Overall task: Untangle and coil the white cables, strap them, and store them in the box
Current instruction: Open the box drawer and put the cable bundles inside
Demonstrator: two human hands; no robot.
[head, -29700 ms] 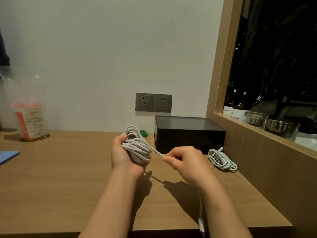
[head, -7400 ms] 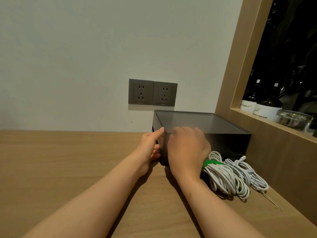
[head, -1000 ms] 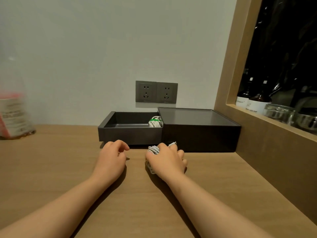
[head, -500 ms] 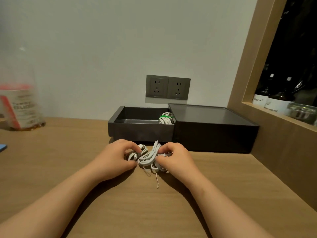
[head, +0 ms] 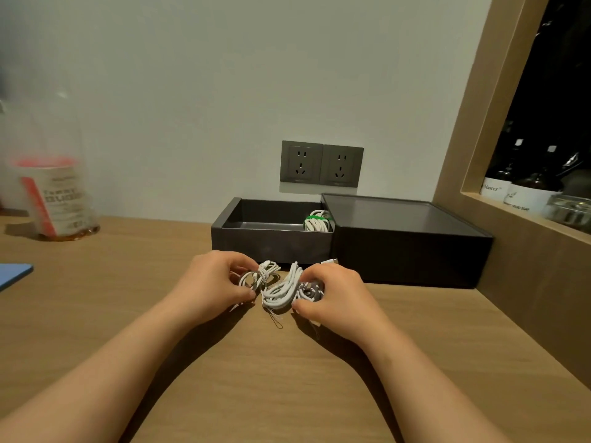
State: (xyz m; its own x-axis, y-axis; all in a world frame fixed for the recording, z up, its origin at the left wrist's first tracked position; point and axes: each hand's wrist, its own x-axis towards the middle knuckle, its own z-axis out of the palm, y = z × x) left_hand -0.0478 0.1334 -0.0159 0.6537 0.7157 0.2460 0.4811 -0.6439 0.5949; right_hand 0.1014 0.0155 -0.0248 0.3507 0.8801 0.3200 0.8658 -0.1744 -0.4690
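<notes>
A tangled bundle of white cable (head: 279, 290) lies on the wooden desk between my hands. My left hand (head: 212, 282) pinches the loops at its left end. My right hand (head: 332, 290) grips the loops at its right end, with a plug end sticking out behind it. Behind them stands the dark box (head: 399, 244) with its drawer (head: 271, 241) slid out to the left. A coiled white cable with a green strap (head: 316, 222) sits in the drawer's right corner.
A clear bottle with a red label (head: 52, 199) stands at the far left. A blue flat thing (head: 12, 274) lies at the left edge. Two wall sockets (head: 321, 164) are above the box. A wooden-framed niche (head: 527, 212) with bottles is on the right.
A second ago only my right hand was on the bundle and my left hand rested beside it. Both hands now hold the bundle and have spread it apart sideways.
</notes>
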